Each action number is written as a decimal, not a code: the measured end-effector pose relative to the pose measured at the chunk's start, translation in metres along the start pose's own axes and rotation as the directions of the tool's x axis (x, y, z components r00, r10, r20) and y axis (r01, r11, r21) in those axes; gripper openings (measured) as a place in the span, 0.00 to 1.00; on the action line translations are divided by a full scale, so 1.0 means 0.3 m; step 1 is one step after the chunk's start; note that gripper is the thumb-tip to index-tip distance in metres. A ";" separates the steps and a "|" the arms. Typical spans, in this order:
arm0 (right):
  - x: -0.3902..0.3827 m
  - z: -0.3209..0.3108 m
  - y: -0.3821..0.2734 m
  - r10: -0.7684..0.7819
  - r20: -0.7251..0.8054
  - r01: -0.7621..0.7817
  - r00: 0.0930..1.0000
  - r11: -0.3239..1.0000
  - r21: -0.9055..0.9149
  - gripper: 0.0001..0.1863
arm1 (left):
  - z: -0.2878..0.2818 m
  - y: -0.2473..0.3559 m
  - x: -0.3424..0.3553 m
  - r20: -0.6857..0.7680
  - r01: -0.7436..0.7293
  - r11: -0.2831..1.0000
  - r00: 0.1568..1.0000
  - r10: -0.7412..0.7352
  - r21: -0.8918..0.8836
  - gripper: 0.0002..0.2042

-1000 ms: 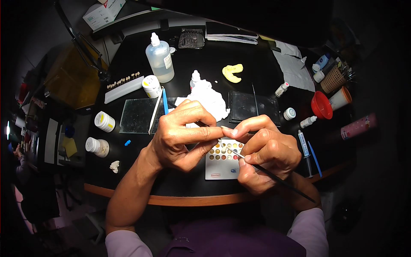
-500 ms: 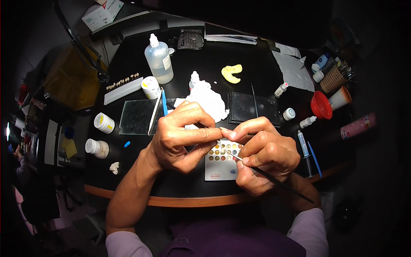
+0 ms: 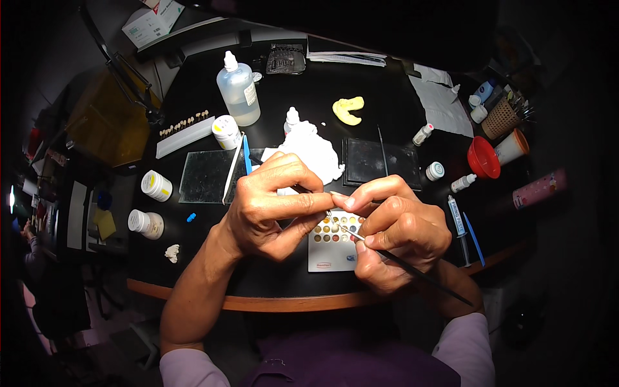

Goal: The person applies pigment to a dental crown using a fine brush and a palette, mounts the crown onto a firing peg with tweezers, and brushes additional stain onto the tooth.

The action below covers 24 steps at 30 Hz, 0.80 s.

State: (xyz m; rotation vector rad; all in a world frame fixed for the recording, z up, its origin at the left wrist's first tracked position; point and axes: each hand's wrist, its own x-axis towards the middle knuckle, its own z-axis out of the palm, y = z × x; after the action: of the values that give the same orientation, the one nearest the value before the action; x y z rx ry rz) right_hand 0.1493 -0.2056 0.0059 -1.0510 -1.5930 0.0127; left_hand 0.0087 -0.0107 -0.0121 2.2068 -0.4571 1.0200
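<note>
My left hand (image 3: 277, 203) is closed, pinching a small metal instrument (image 3: 329, 215) whose tip holds something pale, too small to make out. My right hand (image 3: 403, 229) grips a thin dark-handled brush (image 3: 412, 272), its fine tip angled up-left to that small piece; its index finger meets my left fingertips. Below both lies a white palette (image 3: 330, 261) with rows of coloured wells. Behind my left hand are crumpled white tissue (image 3: 313, 148), a glass slab (image 3: 200, 177), a pale stick (image 3: 233, 169) and a blue-handled tool (image 3: 247, 155).
A tall bottle (image 3: 238, 97), tooth shade strip (image 3: 182, 133), jars (image 3: 157, 185), yellow mould (image 3: 348, 109), black slab (image 3: 364, 161), small bottles (image 3: 463, 183), red cup (image 3: 483, 157) and syringe (image 3: 458, 219) surround my hands. A lamp arm (image 3: 119, 68) stands left; another person's hand (image 3: 27, 227) shows far left.
Very little differs. My hands keep the same grip, with the brush shifted only very slightly near the small piece.
</note>
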 end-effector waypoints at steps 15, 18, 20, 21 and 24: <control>0.002 -0.001 -0.006 0.008 -0.020 -0.008 1.000 1.000 -0.002 0.15 | 0.003 0.002 0.001 -0.002 0.005 1.000 1.000 -0.005 0.007 0.21; 0.002 -0.003 -0.009 0.035 -0.017 -0.035 0.999 0.999 0.015 0.14 | 0.007 0.001 0.000 -0.006 0.005 1.000 1.000 -0.005 0.003 0.21; 0.006 -0.011 -0.013 0.037 -0.018 -0.037 0.999 0.999 0.015 0.14 | 0.006 0.002 0.003 -0.005 0.004 1.000 1.000 -0.004 -0.003 0.21; 0.011 -0.018 -0.015 0.039 -0.019 -0.039 0.999 0.999 0.017 0.13 | 0.004 0.003 0.005 -0.005 0.004 1.000 1.000 -0.004 -0.008 0.21; 0.019 -0.079 0.040 -0.002 -0.166 -0.001 0.986 1.000 -0.013 0.09 | -0.003 -0.003 0.007 -0.057 0.008 0.997 0.998 -0.003 0.082 0.15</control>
State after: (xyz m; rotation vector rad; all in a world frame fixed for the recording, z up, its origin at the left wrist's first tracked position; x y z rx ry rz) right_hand 0.1759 -0.2069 0.0120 -1.0349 -1.4442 -0.0840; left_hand 0.0101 -0.0093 -0.0104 2.2440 -0.3893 1.1132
